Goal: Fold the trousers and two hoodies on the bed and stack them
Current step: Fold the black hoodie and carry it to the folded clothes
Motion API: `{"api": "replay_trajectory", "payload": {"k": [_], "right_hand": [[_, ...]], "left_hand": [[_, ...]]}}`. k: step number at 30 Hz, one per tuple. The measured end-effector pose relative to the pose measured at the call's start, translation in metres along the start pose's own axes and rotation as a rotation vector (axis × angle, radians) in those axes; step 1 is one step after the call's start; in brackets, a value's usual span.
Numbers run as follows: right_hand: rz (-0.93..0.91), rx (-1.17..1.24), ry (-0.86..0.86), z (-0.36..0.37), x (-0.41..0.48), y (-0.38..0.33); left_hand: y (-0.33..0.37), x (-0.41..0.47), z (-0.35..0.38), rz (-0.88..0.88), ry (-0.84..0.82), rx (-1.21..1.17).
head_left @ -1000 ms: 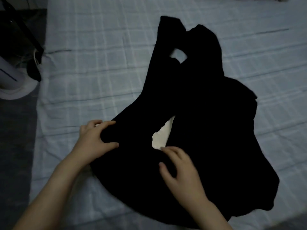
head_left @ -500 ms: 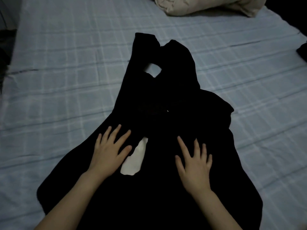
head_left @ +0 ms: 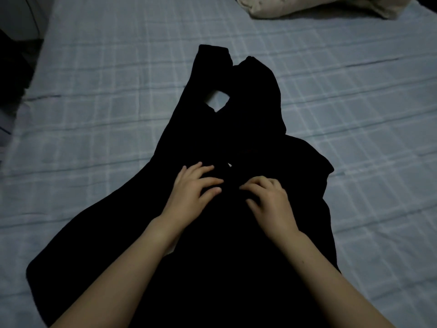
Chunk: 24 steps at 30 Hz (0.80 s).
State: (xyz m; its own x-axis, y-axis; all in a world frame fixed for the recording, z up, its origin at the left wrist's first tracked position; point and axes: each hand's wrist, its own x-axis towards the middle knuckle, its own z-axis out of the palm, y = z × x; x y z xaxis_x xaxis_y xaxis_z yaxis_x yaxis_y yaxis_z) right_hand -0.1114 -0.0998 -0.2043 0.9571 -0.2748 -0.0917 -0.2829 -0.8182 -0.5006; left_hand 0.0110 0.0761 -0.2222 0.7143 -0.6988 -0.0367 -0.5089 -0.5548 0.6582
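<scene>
left hand (head_left: 195,189) and right hand (head_left: 268,200) side by side; fingers bent, tips on cloth; gripping or only pressing, cannot tell | black garment (head_left: 250,138) under both hands, on bed (head_left: 106,114); its two narrow ends beyond the fingertips

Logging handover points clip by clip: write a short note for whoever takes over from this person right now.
Left hand and right hand: both on the middle of the black garment, fingers bent; too dark to tell whether they pinch fabric.
The garment lies spread on the checked bed sheet, two long parts crossing at the far end; trousers or hoodie, cannot tell.
Done: no folded piece or stack in view.
Left: fold this one, find the other two garments (out of view), fold them, stack all three.
</scene>
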Motion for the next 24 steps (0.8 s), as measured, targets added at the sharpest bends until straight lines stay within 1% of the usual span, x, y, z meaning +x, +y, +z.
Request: {"api": "replay_trajectory", "payload": {"k": [2, 4, 7, 9, 10, 11, 13, 14, 16, 18, 19, 21, 24], "right_hand": [[-0.073, 0.091, 0.106, -0.009, -0.004, 0.012], [-0.081, 0.276, 0.228, -0.024, -0.011, 0.021], [0.026, 0.550, 0.406, -0.052, -0.026, 0.038], [0.141, 0.692, 0.468, -0.065, -0.039, 0.051], [0.202, 0.715, 0.487, -0.068, -0.045, 0.058], [0.258, 0.700, 0.487, -0.069, -0.049, 0.065], [0.321, 0.615, 0.405, -0.067, -0.052, 0.078], [0.309, 0.582, 0.343, -0.066, -0.054, 0.082], [0.198, 0.555, 0.237, -0.067, -0.055, 0.082], [0.062, 0.527, 0.184, -0.066, -0.053, 0.078], [0.024, 0.498, 0.155, -0.063, -0.050, 0.075], [0.008, 0.426, 0.088, -0.053, -0.046, 0.070], [0.093, 0.487, 0.048, -0.034, -0.043, 0.064]], "left_hand": [[0.005, -0.002, -0.002, -0.010, 0.025, -0.101], [0.011, -0.006, -0.005, 0.043, 0.017, -0.086], [0.024, -0.008, -0.005, 0.102, 0.072, -0.011], [0.036, -0.004, 0.003, 0.111, 0.087, -0.046], [0.044, 0.001, 0.010, 0.121, 0.074, -0.070], [0.052, 0.005, 0.019, 0.122, 0.052, -0.103], [0.062, 0.012, 0.036, 0.090, 0.015, -0.162], [0.064, 0.013, 0.043, 0.064, 0.005, -0.177], [0.060, 0.011, 0.054, 0.003, -0.006, -0.213], [0.055, 0.005, 0.059, -0.036, 0.005, -0.258], [0.053, 0.002, 0.060, -0.043, 0.024, -0.278], [0.052, -0.004, 0.059, -0.070, 0.088, -0.356], [0.052, -0.013, 0.049, -0.172, 0.168, -0.564]]}}
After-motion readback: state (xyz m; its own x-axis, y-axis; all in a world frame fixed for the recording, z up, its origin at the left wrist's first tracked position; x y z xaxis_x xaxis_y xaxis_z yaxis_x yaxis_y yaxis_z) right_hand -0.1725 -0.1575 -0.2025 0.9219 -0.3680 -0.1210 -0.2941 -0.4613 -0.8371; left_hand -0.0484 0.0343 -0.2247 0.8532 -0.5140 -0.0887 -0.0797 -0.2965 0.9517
